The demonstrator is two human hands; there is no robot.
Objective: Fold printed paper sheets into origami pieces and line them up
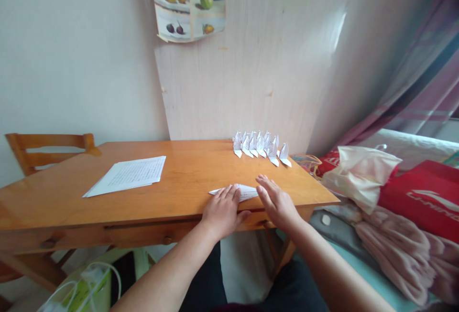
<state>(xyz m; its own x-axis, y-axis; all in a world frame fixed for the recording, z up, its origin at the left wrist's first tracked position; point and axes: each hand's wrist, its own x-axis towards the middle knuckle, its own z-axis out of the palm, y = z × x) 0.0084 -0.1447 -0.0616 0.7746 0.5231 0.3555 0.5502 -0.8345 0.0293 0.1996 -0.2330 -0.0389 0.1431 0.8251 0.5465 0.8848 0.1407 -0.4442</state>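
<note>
A narrow, pointed piece of folded printed paper (247,192) lies flat on the wooden table (186,168) near its front edge. My left hand (224,209) rests flat over the left half of the paper, fingers stretched out and covering part of it. At the paper's right tip is my right hand (276,202), its fingers extended and slightly raised; whether it touches the tip I cannot tell. Several folded paper figures (260,145) stand upright in a cluster at the back right of the table.
A stack of printed sheets (129,174) lies on the table's left side. Behind it stands a wooden chair (53,142). To the right are a red bag (426,197), a cream bag (362,173) and a pinkish cloth (394,250). Fruit pictures (190,8) hang on the wall.
</note>
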